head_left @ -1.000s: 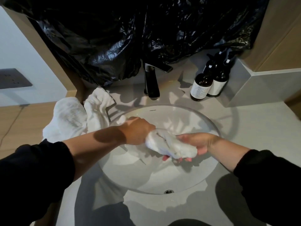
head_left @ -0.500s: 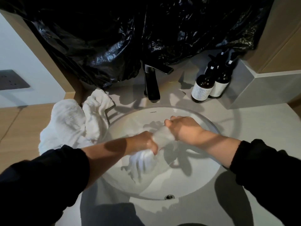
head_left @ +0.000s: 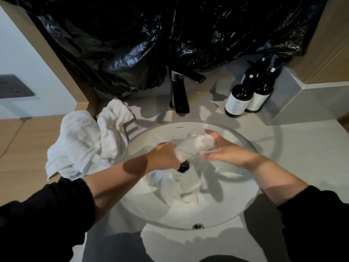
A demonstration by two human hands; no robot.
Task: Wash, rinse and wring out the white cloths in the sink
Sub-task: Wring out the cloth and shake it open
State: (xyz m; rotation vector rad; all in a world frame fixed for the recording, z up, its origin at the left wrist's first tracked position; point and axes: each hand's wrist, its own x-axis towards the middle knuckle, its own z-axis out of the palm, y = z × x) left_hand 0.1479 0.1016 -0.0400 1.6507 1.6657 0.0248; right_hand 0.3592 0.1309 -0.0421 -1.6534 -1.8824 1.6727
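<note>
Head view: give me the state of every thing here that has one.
cloth, bunched, held by both hands over the sink
left hand, grips the cloth
right hand, holds the cloth
cloth pile, heaped beside the sink
faucet, no stream visible
bottles, upright, pumps on

Illegible print on bottle label [head_left: 237, 104]; drain [head_left: 184, 167] half behind cloth [head_left: 196, 144]

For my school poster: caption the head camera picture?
Left hand and right hand grip a white cloth over the sink.
</note>
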